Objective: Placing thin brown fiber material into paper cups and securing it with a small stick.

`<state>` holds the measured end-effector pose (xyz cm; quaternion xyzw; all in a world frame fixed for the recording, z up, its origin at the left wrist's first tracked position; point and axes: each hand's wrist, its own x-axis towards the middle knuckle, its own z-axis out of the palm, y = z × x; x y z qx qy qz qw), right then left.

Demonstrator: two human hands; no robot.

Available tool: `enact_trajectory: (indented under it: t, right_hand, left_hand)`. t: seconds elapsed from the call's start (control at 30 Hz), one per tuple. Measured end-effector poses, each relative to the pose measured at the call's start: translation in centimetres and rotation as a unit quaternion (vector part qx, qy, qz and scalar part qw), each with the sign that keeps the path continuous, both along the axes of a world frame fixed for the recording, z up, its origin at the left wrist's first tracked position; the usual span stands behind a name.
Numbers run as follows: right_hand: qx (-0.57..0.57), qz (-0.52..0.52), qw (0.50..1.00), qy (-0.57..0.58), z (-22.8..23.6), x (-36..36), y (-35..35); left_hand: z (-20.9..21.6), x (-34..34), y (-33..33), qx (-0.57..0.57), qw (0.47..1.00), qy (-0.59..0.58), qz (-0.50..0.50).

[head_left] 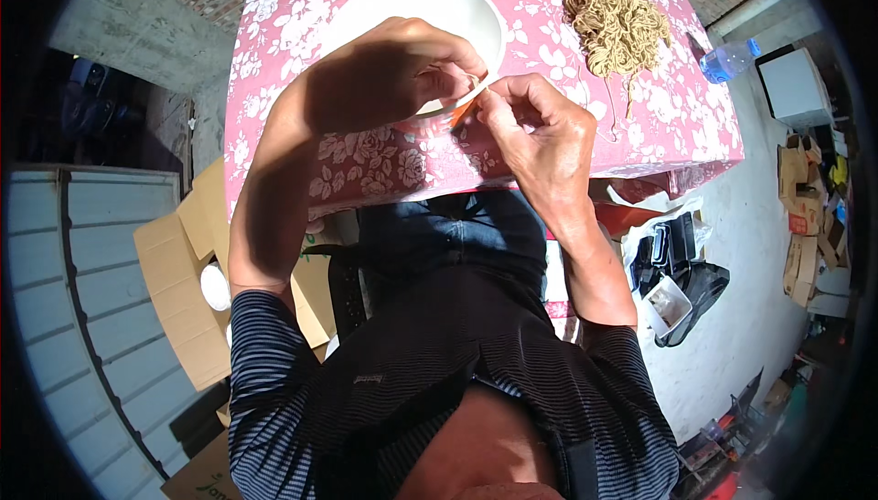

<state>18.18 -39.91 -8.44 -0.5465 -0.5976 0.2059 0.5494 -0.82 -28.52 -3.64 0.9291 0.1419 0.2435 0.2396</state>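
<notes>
My left hand (430, 65) reaches over the near side of a large white bowl (489, 20), its fingers closed in a pinch. Opposite it, just off the bowl's near right rim, my right hand (549, 129) is also pinched, thumb against forefinger. Between the two sets of fingertips runs a short pale strip (474, 94), which both hands grip. Its exact kind is too small to make out. A small orange piece (464, 114) shows right below the strip; I cannot tell whether it is attached. My left hand and forearm hide part of the bowl.
A pink tablecloth (366, 171) with white flowers covers the table. A heap of tan yarn (617, 24) lies at the far right, one strand trailing nearer. Beyond the right edge is a plastic bottle (730, 61). An opened cardboard box (178, 299) stands at my left.
</notes>
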Motion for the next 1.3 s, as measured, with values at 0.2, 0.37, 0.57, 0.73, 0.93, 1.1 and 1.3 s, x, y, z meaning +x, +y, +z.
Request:
enact_trajectory:
  t: [0.2, 0.37, 0.57, 0.73, 0.93, 1.1, 1.3]
  right_hand:
    - [0.079, 0.004, 0.987, -0.14, 1.3, 0.0, -0.2]
    - [0.113, -0.003, 0.976, -0.185, 1.0, -0.3, 0.2]
    - [0.099, 0.002, 0.982, -0.162, 1.1, -0.2, 0.5]
    - [0.081, 0.027, 0.99, -0.113, 1.0, -0.4, 0.6]
    - [0.045, 0.051, 0.996, -0.054, 0.9, -0.3, 0.5]
    - [0.111, 0.02, 0.985, -0.129, 1.3, -0.4, 0.4]
    - [0.106, 0.002, 0.982, -0.159, 1.1, -0.3, 0.1]
  left_hand:
    - [-0.3, 0.3, -0.7, 0.024, 0.999, -0.01, 0.024]
    - [-0.6, 0.6, -1.6, 0.221, 0.975, -0.002, 0.039]
    - [-0.3, 1.4, -2.3, 0.24, 0.968, -0.013, 0.069]
    - [-0.5, 1.4, -1.8, 0.207, 0.974, -0.025, 0.086]
    - [-0.5, 0.5, -1.2, 0.165, 0.984, -0.016, 0.07]
    - [-0.7, 0.5, -1.0, 0.264, 0.963, -0.055, 0.03]
    - [0.6, 1.2, -2.2, 0.112, 0.987, 0.036, 0.11]
